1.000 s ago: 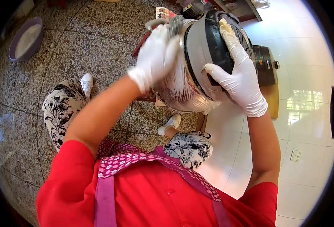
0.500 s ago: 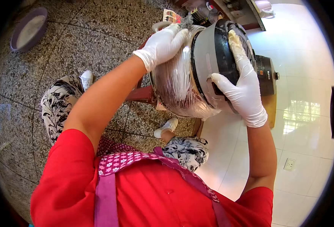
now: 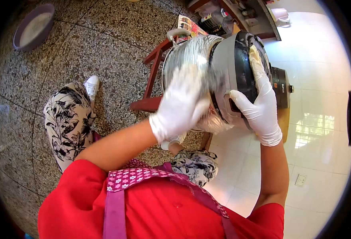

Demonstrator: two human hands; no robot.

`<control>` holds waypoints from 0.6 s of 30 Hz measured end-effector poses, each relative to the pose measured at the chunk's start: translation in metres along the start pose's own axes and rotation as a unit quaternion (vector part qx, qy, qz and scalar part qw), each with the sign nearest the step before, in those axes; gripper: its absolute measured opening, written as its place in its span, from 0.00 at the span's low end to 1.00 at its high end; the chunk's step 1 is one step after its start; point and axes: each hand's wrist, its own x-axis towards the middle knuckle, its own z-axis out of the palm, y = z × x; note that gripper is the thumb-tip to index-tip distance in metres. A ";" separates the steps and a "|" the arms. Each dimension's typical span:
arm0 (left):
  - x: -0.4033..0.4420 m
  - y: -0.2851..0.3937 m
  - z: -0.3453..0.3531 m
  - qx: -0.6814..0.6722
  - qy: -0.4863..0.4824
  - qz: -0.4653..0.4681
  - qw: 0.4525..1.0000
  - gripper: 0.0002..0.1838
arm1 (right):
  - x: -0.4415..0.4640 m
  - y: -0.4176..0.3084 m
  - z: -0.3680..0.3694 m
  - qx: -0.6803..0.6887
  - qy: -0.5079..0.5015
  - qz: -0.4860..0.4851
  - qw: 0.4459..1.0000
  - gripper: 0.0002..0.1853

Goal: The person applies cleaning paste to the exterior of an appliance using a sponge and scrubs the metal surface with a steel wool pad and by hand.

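Note:
A grey and black appliance [image 3: 227,75], like a rice cooker, lies tipped over by a round, plastic-wrapped thing [image 3: 191,49]. My right hand [image 3: 261,103], in a white glove, grips its black end, with the thumb on the grey side and the fingers over the black part. My left hand [image 3: 181,103], also gloved and blurred by motion, is at the appliance's near left side, over the wrapping. A dark grey scrubber [image 3: 216,79], smeared by motion, shows at its fingertips against the grey wall.
A red wooden stool [image 3: 147,104] stands under the wrapped thing. Behind the appliance is a darker cooker [image 3: 281,87] on a wooden board [image 3: 283,119]. Bottles [image 3: 215,22] and a printed sheet [image 3: 189,26] lie beyond. A purple basin [image 3: 34,28] sits on the speckled floor at far left.
My left hand has moved from the far upper edge down toward me, with the scrubber. My right hand keeps its hold on the appliance; the whole view has shifted slightly.

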 end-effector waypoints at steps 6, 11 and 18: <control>0.088 -0.075 -0.018 -0.116 -0.132 -0.097 0.980 0.21 | 0.002 -0.005 0.000 0.020 0.006 -0.009 1.000 0.46; 0.004 -0.016 -0.013 0.017 0.007 -0.019 1.000 0.32 | 0.004 -0.005 -0.002 0.014 0.007 -0.018 1.000 0.46; 0.009 -0.007 -0.006 0.057 -0.005 0.017 0.998 0.37 | 0.002 0.002 -0.001 0.008 -0.001 -0.019 1.000 0.46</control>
